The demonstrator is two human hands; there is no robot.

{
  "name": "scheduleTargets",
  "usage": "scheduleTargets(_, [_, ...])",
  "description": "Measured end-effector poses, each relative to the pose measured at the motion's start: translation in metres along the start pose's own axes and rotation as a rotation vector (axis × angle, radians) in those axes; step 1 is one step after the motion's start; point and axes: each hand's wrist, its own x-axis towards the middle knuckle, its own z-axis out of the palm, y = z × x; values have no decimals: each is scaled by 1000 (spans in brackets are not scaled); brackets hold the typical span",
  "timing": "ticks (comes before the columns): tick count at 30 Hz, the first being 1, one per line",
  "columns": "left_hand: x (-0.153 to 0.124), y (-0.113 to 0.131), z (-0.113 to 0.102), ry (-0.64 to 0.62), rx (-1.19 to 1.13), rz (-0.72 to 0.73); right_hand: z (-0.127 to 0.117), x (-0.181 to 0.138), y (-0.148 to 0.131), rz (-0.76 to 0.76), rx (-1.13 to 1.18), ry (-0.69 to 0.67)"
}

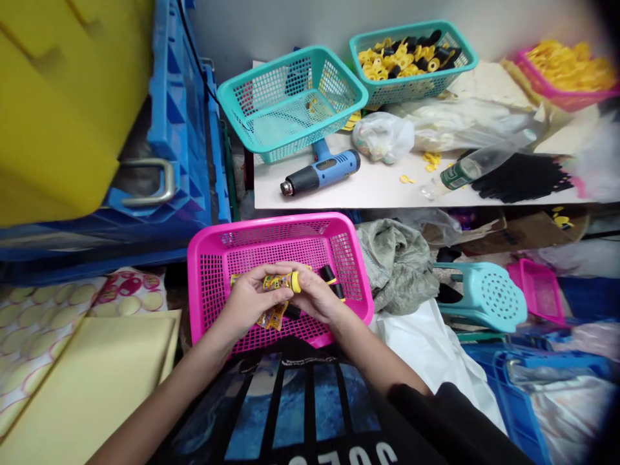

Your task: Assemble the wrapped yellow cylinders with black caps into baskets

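Observation:
Both hands meet over a pink basket close to my body. My left hand is closed around a small yellow tube with a printed label, which lies sideways. On the tube's yellow right end the fingers of my right hand are closed. Beneath them in the basket are printed yellow wrappers and several black tubes with yellow ends. My hands hide part of the basket's contents.
A blue heat gun lies on the white table ahead. Teal baskets stand behind it, one holding yellow and black parts. A clear bottle and black gloves lie right. Blue crates rise at left; a teal stool is at right.

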Motion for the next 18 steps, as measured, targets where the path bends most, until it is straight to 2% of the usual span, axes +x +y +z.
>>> scheduleTargets(3, [-1,-3,-1,22,-24,17,2,6,7,-24,-11,1])
scheduleTargets(8, [-4,-3,-1,73,-34,-17,-2,12,13,-172,-175,75])
scheduleTargets(10, [-5,-2,1,45,-46,-24,-3,12,12,-164,-177,66])
scheduleTargets(14, [-8,-1,2,-101,-183,-107,-9,7,-6,-112,-158,-4])
scheduleTargets(16, [-9,0,-1,-132,-276,-144,-19,3,-23,-148,-343,72])
scheduleTargets(18, [-9,1,-6,-121,-295,-155,-32,0,-38,-160,-760,268])
